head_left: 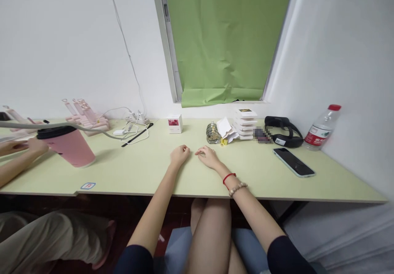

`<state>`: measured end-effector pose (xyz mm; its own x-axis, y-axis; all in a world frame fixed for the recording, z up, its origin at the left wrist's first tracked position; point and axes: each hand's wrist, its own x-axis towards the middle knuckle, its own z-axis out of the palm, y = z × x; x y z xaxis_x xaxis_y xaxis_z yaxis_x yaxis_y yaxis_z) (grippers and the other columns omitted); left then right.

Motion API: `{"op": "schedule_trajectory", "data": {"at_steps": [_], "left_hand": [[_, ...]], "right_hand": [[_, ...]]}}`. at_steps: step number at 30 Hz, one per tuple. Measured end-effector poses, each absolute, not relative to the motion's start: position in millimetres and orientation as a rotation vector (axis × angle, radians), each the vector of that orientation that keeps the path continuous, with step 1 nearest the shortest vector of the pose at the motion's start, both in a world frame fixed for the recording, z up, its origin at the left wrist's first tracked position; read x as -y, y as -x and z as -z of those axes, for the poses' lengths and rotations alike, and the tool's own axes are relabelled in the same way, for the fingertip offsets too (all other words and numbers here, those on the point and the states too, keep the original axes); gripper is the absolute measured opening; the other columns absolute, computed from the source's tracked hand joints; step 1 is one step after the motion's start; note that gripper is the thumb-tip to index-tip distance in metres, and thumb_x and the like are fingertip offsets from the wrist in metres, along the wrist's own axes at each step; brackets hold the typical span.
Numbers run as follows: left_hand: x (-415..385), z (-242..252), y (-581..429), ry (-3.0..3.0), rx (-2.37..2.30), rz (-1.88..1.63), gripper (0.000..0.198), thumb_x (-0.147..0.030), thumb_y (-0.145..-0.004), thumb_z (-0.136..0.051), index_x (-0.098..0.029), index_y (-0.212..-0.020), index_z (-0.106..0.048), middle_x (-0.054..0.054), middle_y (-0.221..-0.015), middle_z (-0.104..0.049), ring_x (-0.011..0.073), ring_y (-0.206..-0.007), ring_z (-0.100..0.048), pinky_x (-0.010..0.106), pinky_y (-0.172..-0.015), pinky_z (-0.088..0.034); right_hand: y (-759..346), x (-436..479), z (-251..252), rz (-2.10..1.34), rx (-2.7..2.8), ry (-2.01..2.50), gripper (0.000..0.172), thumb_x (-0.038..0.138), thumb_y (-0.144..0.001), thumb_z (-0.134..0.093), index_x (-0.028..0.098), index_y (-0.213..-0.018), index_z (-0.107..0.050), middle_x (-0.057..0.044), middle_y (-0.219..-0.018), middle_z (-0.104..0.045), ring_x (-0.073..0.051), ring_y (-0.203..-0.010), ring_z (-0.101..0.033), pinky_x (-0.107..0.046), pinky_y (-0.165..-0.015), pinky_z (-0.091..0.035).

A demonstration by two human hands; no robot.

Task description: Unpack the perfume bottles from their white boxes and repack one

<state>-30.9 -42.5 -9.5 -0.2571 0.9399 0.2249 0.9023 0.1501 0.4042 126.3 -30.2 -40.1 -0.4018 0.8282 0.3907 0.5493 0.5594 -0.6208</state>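
My left hand (180,155) rests on its side on the pale table, its fingers loosely curled in; no object shows in it. Just to its right, my right hand (208,156) lies palm down with fingers partly stretched towards the left hand, holding nothing. A small gap separates the two. Beyond them stands a small white box (175,124) with a red picture on its front. Behind my right hand are a glass jar-like thing (212,133), a small yellow item (223,142), loose white packets (226,127) and a stack of white boxes (245,127).
To the right are a black headset (287,139), a phone (294,162) and a red-capped bottle (322,128). On the left stand a pink cup (70,147), a black strip (137,134), white cables and pink tubes (88,116). A co-worker's hands (34,146) are at far left.
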Motion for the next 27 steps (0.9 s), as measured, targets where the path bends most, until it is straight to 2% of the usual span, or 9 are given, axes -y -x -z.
{"op": "schedule_trajectory", "data": {"at_steps": [7, 10, 15, 18, 22, 27], "left_hand": [[49, 10, 35, -1.659, -2.558, -0.914, 0.035, -0.030, -0.082, -0.028, -0.018, -0.094, -0.058, 0.008, -0.089, -0.064, 0.0226, -0.089, -0.055, 0.030, -0.069, -0.038], [42, 10, 41, -1.631, -2.609, -0.935, 0.031, -0.030, -0.080, -0.033, -0.016, -0.089, -0.059, 0.010, -0.088, -0.063, 0.0253, -0.098, -0.049, 0.034, -0.079, -0.036], [22, 11, 57, -1.674, -2.644, -0.884, 0.030, -0.031, -0.074, -0.043, -0.014, -0.093, -0.056, 0.015, -0.107, -0.054, 0.0287, -0.108, -0.043, 0.040, -0.088, -0.030], [8, 14, 66, -1.702, -2.632, -0.845, 0.037, -0.032, -0.073, -0.043, -0.013, -0.104, -0.051, 0.015, -0.111, -0.052, 0.0272, -0.109, -0.043, 0.040, -0.091, -0.028], [-15, 19, 72, -1.678, -2.641, -0.856, 0.057, -0.039, -0.073, -0.044, -0.008, -0.120, -0.037, 0.017, -0.117, -0.049, 0.0268, -0.114, -0.040, 0.039, -0.094, -0.027], [-43, 21, 78, -1.644, -2.729, -0.971, 0.073, -0.048, -0.069, -0.048, -0.007, -0.126, -0.028, 0.018, -0.125, -0.042, 0.0292, -0.123, -0.029, 0.040, -0.097, -0.023]], "right_hand": [[-126, 32, 42, -0.527, 2.088, 1.092, 0.020, 0.018, -0.076, -0.048, 0.023, -0.084, -0.065, -0.001, -0.096, -0.057, -0.015, -0.095, -0.052, -0.033, -0.090, -0.032], [-127, 32, 41, -0.527, 2.096, 1.077, 0.019, 0.018, -0.075, -0.048, 0.023, -0.083, -0.065, -0.001, -0.095, -0.057, -0.016, -0.095, -0.051, -0.035, -0.091, -0.032], [-132, 25, 39, -0.564, 2.125, 1.035, 0.020, 0.016, -0.072, -0.050, 0.024, -0.082, -0.065, 0.000, -0.094, -0.058, -0.016, -0.096, -0.051, -0.035, -0.091, -0.032], [-135, 20, 38, -0.633, 2.115, 1.001, 0.021, 0.014, -0.071, -0.050, 0.023, -0.081, -0.066, 0.000, -0.091, -0.057, -0.015, -0.093, -0.052, -0.032, -0.089, -0.034], [-138, 10, 37, -0.697, 2.135, 0.953, 0.018, 0.016, -0.069, -0.055, 0.023, -0.080, -0.067, 0.000, -0.089, -0.056, -0.014, -0.091, -0.052, -0.030, -0.088, -0.036], [-137, -4, 38, -0.832, 2.139, 0.913, 0.020, 0.016, -0.068, -0.056, 0.021, -0.084, -0.067, -0.001, -0.086, -0.055, -0.013, -0.084, -0.054, -0.027, -0.083, -0.039]]}}
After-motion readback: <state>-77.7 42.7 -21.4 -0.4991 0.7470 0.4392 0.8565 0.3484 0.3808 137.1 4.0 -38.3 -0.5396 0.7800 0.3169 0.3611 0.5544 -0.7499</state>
